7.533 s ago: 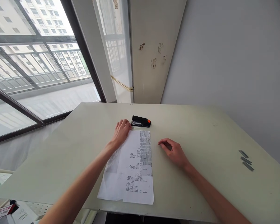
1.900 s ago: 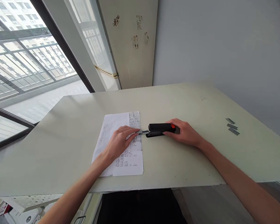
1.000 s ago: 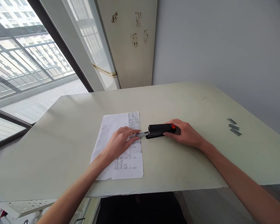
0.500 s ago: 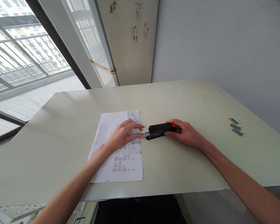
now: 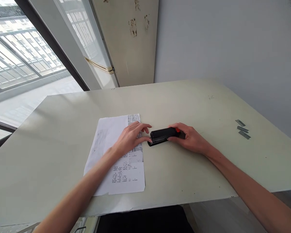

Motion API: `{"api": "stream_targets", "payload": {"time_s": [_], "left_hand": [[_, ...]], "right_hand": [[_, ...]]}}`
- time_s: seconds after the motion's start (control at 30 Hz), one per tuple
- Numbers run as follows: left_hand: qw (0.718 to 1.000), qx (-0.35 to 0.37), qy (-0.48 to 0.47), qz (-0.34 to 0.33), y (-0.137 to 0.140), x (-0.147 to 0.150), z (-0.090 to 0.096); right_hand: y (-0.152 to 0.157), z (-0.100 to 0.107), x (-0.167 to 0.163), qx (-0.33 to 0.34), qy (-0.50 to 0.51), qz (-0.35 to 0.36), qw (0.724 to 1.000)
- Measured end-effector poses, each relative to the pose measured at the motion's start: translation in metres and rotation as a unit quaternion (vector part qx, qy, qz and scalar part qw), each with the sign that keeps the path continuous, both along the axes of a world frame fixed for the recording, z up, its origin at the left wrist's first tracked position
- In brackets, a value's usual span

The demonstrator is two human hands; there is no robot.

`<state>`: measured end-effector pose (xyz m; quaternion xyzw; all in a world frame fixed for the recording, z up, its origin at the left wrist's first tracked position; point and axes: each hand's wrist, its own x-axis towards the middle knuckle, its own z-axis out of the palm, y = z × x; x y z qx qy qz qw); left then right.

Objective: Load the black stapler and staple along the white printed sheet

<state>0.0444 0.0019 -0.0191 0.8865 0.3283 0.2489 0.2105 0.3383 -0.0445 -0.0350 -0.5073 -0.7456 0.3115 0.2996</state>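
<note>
So on my head feed the black stapler sits mid-table, just right of the printed paper. Right hand has the rear end gripped around the red button; left hand is over the paper, thumb and fingers apart, thumb right at the stapler's front end, can't tell if it's touching. My guess: stiff, a bit weighty, smooth enough to slide, not fragile, so I'd hold that rear end and mind the jaw gap. Paper's probably light and floppy. Closest thing to a container is the stapler itself, and I can't see any staples inside. Three grey strips lie loose far right.
</note>
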Motion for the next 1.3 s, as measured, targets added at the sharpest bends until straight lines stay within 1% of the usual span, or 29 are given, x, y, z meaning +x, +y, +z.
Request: {"api": "stream_targets", "payload": {"time_s": [0.27, 0.37, 0.47, 0.53, 0.63, 0.73, 0.83, 0.93, 1.03, 1.2, 1.3], "left_hand": [[0.999, 0.024, 0.002, 0.024, -0.003, 0.001, -0.004], [0.999, 0.042, 0.008, 0.026, -0.009, 0.0, 0.0], [0.998, 0.055, 0.029, 0.03, -0.021, -0.011, 0.006], [0.997, 0.054, 0.048, 0.034, -0.033, -0.027, 0.01], [0.994, 0.044, 0.083, 0.047, -0.058, -0.06, 0.014], [0.99, 0.039, 0.125, 0.06, -0.089, -0.093, 0.016], [0.984, 0.028, 0.169, 0.046, -0.122, -0.113, 0.014], [0.979, 0.027, 0.199, 0.027, -0.152, -0.117, 0.011], [0.977, 0.033, 0.21, 0.023, -0.175, -0.111, 0.009], [0.975, 0.029, 0.219, 0.038, -0.201, -0.106, 0.011], [0.978, 0.006, 0.206, 0.039, -0.211, -0.11, 0.014]], "right_hand": [[0.001, -0.002, 0.002, 0.004, 0.012, 0.009, 1.0], [0.001, -0.002, 0.002, 0.002, 0.012, 0.008, 1.0], [0.001, -0.001, 0.002, -0.01, 0.015, 0.006, 1.0], [0.0, 0.0, 0.003, -0.018, 0.017, 0.004, 1.0], [-0.001, 0.001, 0.003, -0.029, 0.017, -0.001, 0.999], [-0.003, 0.002, 0.002, -0.038, 0.017, -0.002, 0.999], [-0.004, 0.002, 0.002, -0.038, 0.017, -0.006, 0.999], [-0.007, 0.002, 0.001, -0.045, 0.007, -0.015, 0.999], [-0.01, 0.004, 0.0, -0.06, -0.007, -0.016, 0.998], [-0.017, 0.009, -0.004, -0.068, -0.019, -0.015, 0.997], [-0.023, 0.01, -0.008, -0.056, -0.024, -0.022, 0.998]]}}
